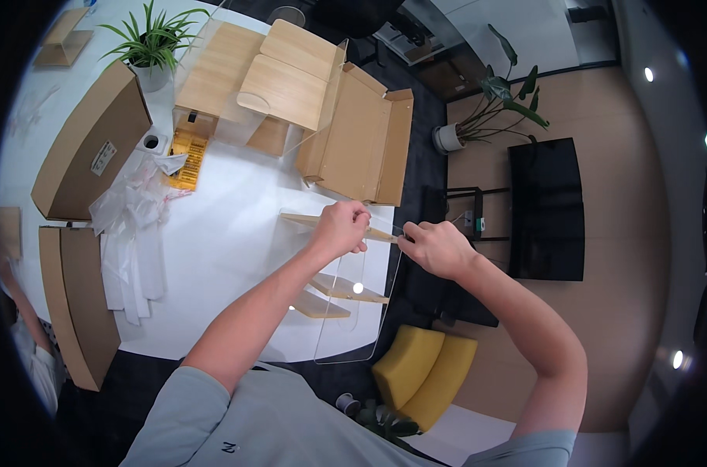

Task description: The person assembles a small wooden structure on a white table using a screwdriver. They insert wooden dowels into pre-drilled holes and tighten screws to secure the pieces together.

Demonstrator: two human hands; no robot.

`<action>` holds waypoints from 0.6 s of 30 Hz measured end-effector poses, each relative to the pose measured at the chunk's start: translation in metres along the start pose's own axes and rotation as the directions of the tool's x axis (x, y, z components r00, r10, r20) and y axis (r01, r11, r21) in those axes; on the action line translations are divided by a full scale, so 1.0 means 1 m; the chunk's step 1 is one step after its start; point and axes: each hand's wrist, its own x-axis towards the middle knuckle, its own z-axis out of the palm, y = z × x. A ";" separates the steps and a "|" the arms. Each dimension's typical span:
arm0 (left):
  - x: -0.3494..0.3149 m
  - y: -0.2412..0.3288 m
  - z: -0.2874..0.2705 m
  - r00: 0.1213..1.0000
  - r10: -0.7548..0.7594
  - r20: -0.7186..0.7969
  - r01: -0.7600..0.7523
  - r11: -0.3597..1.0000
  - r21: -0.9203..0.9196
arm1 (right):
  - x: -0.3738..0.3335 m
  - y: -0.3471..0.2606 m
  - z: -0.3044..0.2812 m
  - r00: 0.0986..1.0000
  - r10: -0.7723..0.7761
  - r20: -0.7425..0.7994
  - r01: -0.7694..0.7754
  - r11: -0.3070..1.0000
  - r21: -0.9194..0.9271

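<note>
In front of me on the table stands a small shelf unit with thin wooden boards point(340, 289) and a clear plastic side panel point(339, 336). My left hand point(340, 229) is closed in a pinch just over the top wooden board point(299, 219); what its fingertips hold is too small to make out. To its right, my right hand point(437, 247) is closed too, its fingertips at the right end of that board, by the clear panel's upper corner. Whatever the right fingers pinch is hidden.
Opened cardboard boxes point(89, 148) stand left, beside crumpled plastic wrapping point(131, 226) and an orange case point(187, 159). A wooden unit with clear panels point(291, 78), another open carton point(361, 132) and a potted plant point(151, 50) are at the back. Another person's arm point(26, 303) shows far left.
</note>
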 end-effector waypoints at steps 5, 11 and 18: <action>0.005 0.001 -0.001 1.000 -0.004 -0.002 0.004 1.000 -0.003 | 0.001 0.004 0.010 0.996 0.083 0.031 -0.085 0.993 0.078; 0.011 0.003 0.000 1.000 0.018 -0.012 -0.018 1.000 -0.005 | 0.014 0.011 0.035 0.758 0.587 0.285 -0.599 0.452 0.661; 0.004 0.005 0.002 1.000 -0.016 0.014 0.015 1.000 0.017 | 0.013 0.019 0.000 0.560 0.423 0.713 -0.734 -0.146 0.663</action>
